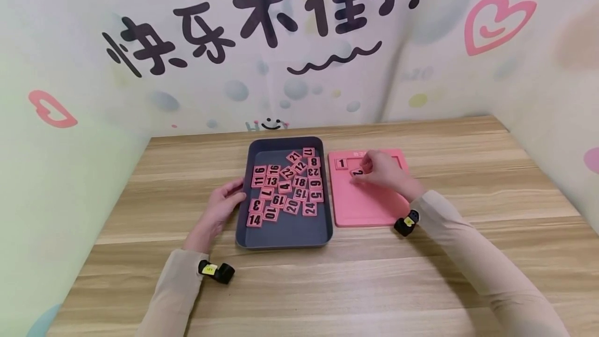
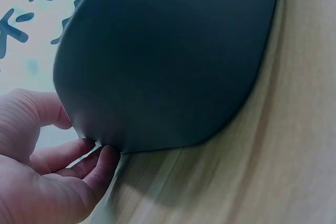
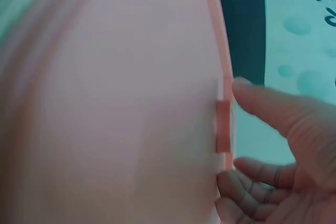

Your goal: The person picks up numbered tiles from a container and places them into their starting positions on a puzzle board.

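Observation:
My right hand (image 1: pixel 385 172) is over the far part of a pink number board (image 1: pixel 360 202), its thumb and fingertips pinching a pink tile marked 2 (image 1: pixel 357 172), turned askew. Seen nearly edge-on in the right wrist view, the tile (image 3: pixel 224 127) spans between thumb and fingers. A tile marked 1 (image 1: pixel 341 164) lies at the board's far left corner. My left hand (image 1: pixel 223 203) is beside the dark grey tray (image 1: pixel 285 238); its fingertips (image 2: pixel 108 156) rest against the tray's outer wall in the left wrist view. Several loose number tiles (image 1: pixel 284 187) lie in the tray, face up at mixed angles.
Tray and board lie side by side on a wood-grain table (image 1: pixel 299 290). A white printed backdrop (image 1: pixel 299 92) with large black characters rises behind the table's far edge. Each wrist carries a small black camera (image 1: pixel 406 223).

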`<state>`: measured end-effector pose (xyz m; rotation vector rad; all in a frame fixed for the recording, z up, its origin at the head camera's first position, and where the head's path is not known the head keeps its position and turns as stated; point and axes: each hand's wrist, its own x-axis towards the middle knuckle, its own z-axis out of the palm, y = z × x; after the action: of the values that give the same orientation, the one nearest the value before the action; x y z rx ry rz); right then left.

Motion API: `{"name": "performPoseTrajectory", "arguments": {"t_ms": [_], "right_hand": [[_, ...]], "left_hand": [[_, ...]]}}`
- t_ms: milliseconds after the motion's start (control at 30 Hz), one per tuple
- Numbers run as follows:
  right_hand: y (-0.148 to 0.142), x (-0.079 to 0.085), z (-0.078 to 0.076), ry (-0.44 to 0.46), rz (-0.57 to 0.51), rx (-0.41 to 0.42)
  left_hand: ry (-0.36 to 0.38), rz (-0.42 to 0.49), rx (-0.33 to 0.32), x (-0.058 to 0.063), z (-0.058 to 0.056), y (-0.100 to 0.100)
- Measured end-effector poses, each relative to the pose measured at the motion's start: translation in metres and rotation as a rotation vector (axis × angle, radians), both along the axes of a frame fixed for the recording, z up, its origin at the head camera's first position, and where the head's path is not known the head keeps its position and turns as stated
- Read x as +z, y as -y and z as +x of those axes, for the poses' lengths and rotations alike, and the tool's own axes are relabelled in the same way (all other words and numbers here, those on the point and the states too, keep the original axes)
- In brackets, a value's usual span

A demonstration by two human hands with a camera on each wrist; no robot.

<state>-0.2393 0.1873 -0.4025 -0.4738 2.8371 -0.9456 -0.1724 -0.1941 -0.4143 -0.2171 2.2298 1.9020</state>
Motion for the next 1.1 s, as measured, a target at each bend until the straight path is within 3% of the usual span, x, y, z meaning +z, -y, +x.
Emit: {"name": "performPoseTrajectory", "arguments": {"t_ms": [667, 1100], "right_hand": [[0.014, 0.011, -0.021, -0.038, 0.057, 0.007], [0.015, 0.012, -0.022, -0.037, 0.085, 0.016]], "left_hand": [[0.015, 0.003, -0.003, 0.002, 0.001, 0.001], [0.005, 0.003, -0.006, 0.002, 0.001, 0.001]]}}
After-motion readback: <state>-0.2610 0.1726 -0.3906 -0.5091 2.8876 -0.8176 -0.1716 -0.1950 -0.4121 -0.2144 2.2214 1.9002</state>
